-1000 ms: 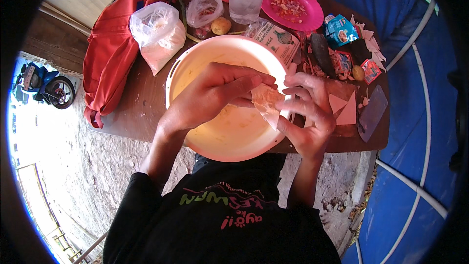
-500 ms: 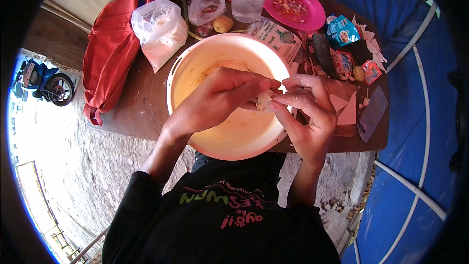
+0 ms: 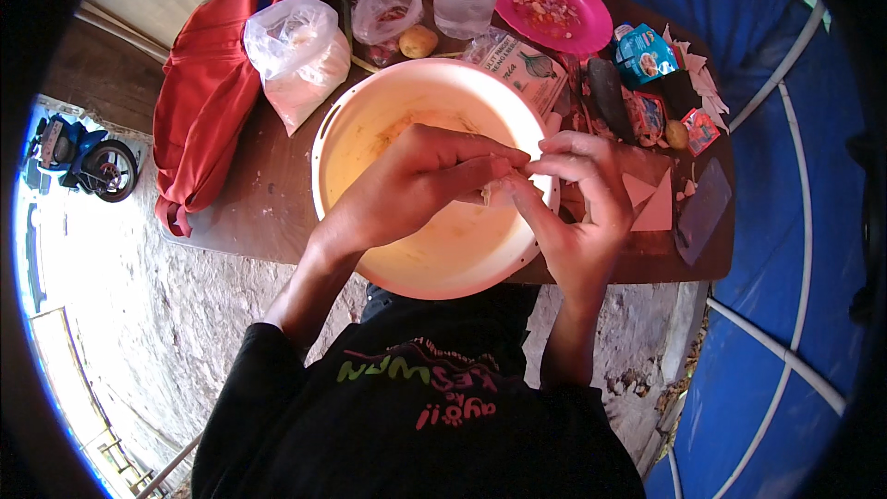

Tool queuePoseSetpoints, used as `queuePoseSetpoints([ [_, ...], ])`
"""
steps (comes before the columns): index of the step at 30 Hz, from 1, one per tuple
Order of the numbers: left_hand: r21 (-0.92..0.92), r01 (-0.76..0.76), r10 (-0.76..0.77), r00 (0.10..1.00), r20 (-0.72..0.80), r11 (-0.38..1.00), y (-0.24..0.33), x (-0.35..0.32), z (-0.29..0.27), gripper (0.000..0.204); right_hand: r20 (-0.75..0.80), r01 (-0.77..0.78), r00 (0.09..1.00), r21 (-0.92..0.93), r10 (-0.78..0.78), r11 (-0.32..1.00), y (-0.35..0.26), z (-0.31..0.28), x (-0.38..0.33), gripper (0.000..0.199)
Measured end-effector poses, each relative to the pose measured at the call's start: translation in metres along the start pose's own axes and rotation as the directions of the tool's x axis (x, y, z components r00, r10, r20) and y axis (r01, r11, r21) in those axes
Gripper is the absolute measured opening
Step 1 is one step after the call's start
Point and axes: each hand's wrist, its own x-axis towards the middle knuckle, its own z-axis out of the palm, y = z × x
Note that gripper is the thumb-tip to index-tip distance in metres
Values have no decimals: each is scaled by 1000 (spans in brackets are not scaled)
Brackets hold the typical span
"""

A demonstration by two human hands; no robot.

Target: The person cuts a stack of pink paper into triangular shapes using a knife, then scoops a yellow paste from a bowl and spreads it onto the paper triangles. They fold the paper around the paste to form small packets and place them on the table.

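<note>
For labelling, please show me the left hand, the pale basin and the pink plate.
Left hand [image 3: 413, 181], head view: back of the hand.
Pale basin [image 3: 455, 245], head view: bare inner surface.
Pink plate [image 3: 594, 26], head view: bare right side.

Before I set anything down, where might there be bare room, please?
Mostly bare brown tabletop lies between the red fabric bundle and the round cream plastic basin, below the clear bag of pale powder. Right of the basin, colourful packets and pale triangular sheets crowd it.

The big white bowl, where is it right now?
In the head view, the big white bowl is mid-picture at the near edge of the table, below the left hand, with the potato just beyond its far rim.
</note>
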Motion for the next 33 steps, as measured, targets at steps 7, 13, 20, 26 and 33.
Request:
queuePoseSetpoints([
  [7, -140, -109, 108, 994, -18, 984, 3, -3, 7, 31, 203, -383, 924, 480, 325, 789, -1, -11, -13, 52],
  [13, -128, -154, 153, 988, -18, 980, -3, -1, 11, 30, 196, -293, 953, 430, 229, 854, 6, -12, -21, 38],
  [20, -105, -122, 125, 992, 14, 987, 0, -3, 7, 28, 129, -161, 985, 454, 115, 876, 13, -5, -22, 33],
  [26, -15, -156, 156, 988, -20, 988, 3, -3, 5, 24, 140, -162, 983, 404, 115, 900, 15, -8, -23, 27],
  [33, -140, 0, -9, 998, -67, 990, -4, -7, 12, 28, 122, -216, 976, 454, 180, 865, 12, -9, -25, 25],
])
